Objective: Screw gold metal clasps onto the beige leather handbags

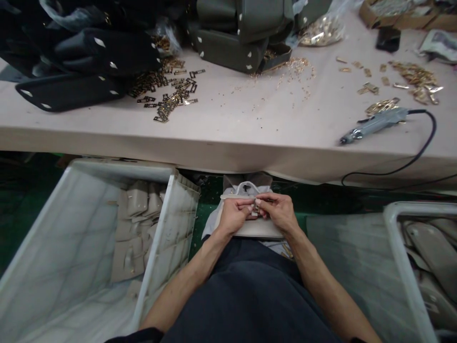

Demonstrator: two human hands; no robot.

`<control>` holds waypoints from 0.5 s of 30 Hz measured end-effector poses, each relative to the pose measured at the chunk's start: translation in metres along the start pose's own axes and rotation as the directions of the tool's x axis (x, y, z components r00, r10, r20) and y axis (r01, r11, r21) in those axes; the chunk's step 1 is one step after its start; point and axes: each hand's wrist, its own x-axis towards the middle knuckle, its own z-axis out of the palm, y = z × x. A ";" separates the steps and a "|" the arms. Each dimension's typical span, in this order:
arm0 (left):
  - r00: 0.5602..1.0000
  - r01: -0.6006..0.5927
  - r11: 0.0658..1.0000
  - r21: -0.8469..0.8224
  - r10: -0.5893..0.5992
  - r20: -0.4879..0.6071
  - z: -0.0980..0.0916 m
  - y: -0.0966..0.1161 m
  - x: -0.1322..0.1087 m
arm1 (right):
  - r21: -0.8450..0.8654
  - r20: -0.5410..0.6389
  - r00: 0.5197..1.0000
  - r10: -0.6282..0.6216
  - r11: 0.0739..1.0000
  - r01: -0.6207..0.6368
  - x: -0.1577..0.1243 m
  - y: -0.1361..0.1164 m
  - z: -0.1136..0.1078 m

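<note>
A light beige handbag [260,231] with a curved top handle lies across my lap. At its front is a small gold-coloured metal clasp [256,209], pinched between the fingertips of both hands. My left hand [233,215] is closed at the clasp's left side, thumb and fingers together. From the other side my right hand [280,212] grips it between thumb and forefinger. The fingers cover part of the clasp, so its exact shape is hard to see.
On the table [228,128] ahead lie dark handbags [89,71], olive bags [228,47], loose gold fittings [414,74] and a corded electric screwdriver [378,124]. Large white bins holding bag pieces stand at my left [153,257] and right [392,238].
</note>
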 end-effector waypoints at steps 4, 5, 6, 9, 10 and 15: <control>1.000 0.014 1.000 0.017 -0.014 0.005 0.000 0.002 -0.002 | -0.036 0.027 1.000 -0.003 0.999 0.004 -0.004 0.002 0.003; 1.000 0.011 1.000 0.024 -0.011 0.001 0.000 0.002 -0.002 | -0.041 0.024 1.000 -0.005 0.999 0.006 -0.005 0.003 0.003; 1.000 0.007 0.999 0.032 -0.007 -0.004 0.001 0.003 -0.003 | -0.045 0.017 1.000 -0.008 0.999 0.009 -0.006 0.003 0.003; 1.000 -0.004 0.999 0.047 0.004 -0.005 0.003 0.004 -0.004 | -0.067 0.002 1.000 -0.011 0.998 0.011 -0.008 0.003 0.003; 1.000 -0.005 0.999 0.049 0.005 0.000 0.003 0.004 -0.004 | -0.078 -0.002 1.000 -0.011 0.997 0.011 -0.008 0.003 0.003; 1.000 -0.001 1.000 0.025 0.000 0.030 0.004 0.003 -0.004 | -0.147 -0.023 0.999 -0.032 0.989 0.029 -0.009 0.005 0.002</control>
